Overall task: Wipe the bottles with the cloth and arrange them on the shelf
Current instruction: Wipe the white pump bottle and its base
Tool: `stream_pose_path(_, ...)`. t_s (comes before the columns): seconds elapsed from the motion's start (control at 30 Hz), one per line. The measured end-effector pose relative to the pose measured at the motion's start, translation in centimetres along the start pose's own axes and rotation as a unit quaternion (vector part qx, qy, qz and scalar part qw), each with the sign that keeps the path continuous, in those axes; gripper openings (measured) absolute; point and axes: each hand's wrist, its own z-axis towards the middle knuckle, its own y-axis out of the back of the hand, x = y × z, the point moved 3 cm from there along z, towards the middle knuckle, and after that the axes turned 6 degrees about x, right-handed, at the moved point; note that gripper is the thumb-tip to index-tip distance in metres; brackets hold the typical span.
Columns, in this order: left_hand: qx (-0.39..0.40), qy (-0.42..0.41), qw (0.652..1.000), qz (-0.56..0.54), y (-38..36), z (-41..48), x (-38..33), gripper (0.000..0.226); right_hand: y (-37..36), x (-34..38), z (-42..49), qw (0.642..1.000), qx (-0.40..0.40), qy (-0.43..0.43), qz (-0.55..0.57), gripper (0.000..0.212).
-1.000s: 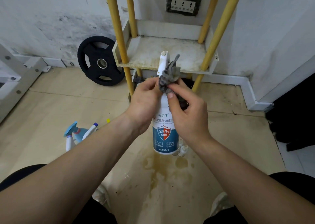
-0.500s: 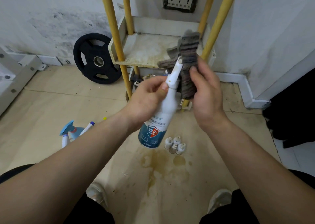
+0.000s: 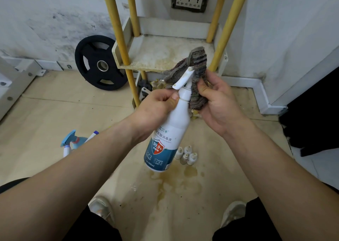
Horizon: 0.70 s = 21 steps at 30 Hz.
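Left hand (image 3: 156, 107) grips the spray bottle (image 3: 170, 130) by its neck, tilted so its nozzle (image 3: 183, 77) leans toward the cloth (image 3: 197, 79) pinched in the right hand (image 3: 218, 101), likely for wiping.

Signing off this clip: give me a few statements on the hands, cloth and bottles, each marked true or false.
1. The left hand grips the white spray bottle near its neck. True.
2. The right hand is empty. False: it holds the striped cloth.
3. The white spray bottle stands on the shelf. False: it is held tilted in the air.
4. Four small bottles stand on the floor. True.
5. The weight plate lies on the shelf. False: it leans against the wall.
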Motion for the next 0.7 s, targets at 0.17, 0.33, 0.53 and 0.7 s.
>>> stream_pose_path(0.17,-0.015,-0.006,1.000,0.025,-0.6,-0.2,-0.2,0.037,0.3,-0.7,0.1,0.996,-0.088,-0.017,0.005,0.024)
stream_pose_path(0.33,-0.025,-0.030,0.998,0.057,-0.5,-0.2,-0.3,0.032,1.0,-0.3,0.1,0.984,-0.175,0.014,-0.033,0.027)
stream_pose_path(0.53,-0.031,-0.050,0.992,0.116,0.3,0.1,-0.8,0.028,0.6,0.4,0.2,0.998,-0.049,0.025,-0.037,0.029)
stream_pose_path(0.7,-0.007,-0.036,0.996,0.085,0.0,-0.1,-0.7,0.031,0.1,0.0,-0.1,1.000,0.024,-0.009,0.015,0.028)
